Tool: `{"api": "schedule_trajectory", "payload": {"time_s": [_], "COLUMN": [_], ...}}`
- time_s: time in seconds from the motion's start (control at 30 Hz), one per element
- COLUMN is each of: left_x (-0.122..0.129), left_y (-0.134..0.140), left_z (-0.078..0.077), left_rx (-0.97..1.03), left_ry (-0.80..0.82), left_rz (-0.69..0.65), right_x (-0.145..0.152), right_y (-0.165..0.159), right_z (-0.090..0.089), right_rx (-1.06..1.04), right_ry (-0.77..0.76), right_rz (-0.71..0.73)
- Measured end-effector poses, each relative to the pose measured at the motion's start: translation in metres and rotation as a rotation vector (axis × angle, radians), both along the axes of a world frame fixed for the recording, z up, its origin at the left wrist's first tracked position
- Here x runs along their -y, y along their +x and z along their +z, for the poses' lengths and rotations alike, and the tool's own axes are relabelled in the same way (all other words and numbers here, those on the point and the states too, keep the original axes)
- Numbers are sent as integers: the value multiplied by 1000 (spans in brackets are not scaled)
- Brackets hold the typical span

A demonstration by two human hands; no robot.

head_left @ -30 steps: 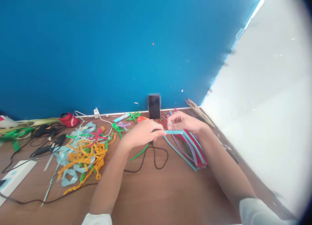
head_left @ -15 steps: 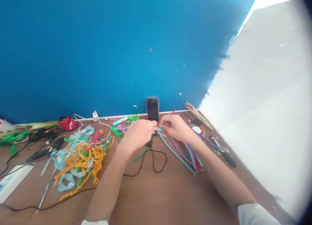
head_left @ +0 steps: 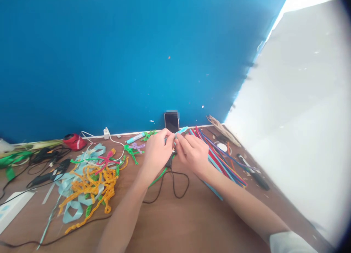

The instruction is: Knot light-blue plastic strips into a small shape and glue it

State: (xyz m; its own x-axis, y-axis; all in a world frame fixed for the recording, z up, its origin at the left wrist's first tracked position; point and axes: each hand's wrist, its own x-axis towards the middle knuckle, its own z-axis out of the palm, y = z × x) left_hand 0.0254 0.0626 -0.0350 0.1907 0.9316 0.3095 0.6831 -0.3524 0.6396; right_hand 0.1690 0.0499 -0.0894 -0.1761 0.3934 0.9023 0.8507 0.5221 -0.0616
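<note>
Left hand (head_left: 157, 150) and right hand (head_left: 192, 152) are pressed together above the wooden desk (head_left: 178, 223), fingertips pinched on a light-blue pipe cleaner (head_left: 182, 130) projecting upward between them. Bundled pipe cleaners (head_left: 222, 158) lie just right.

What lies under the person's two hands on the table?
Under the left hand and right hand run a black cable and a green pipe cleaner; their upper ends are hidden by the hands.

Rear wall (head_left: 123, 55) painted deep blue, paint chipped in spots. Adjoining side wall (head_left: 301, 99) white, brightly lit, ragged paint edge at the corner. Brown wood-grain bench (head_left: 178, 223) abuts both walls.
</note>
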Motion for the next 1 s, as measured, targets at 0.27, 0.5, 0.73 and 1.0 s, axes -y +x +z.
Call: {"api": "schedule_trajectory", "payload": {"time_s": [0.27, 0.5, 0.73, 1.0], "left_x": [17, 14, -2, 5], "left_y": [-4, -18, -34, -32], "left_z": [10, 18, 16, 15], "left_rx": [226, 557, 717, 765], "left_ry": [-50, -293, -631, -826], "left_rz": [-143, -412, -646, -770], "right_x": [13, 15, 15, 25], "right_y": [1, 9, 3, 1], "right_z": [20, 32, 20, 20], "right_rx": [-596, -538, -853, -834], "right_ry": [-540, -518, -680, -644], "right_rz": [410, 494, 902, 1043]}}
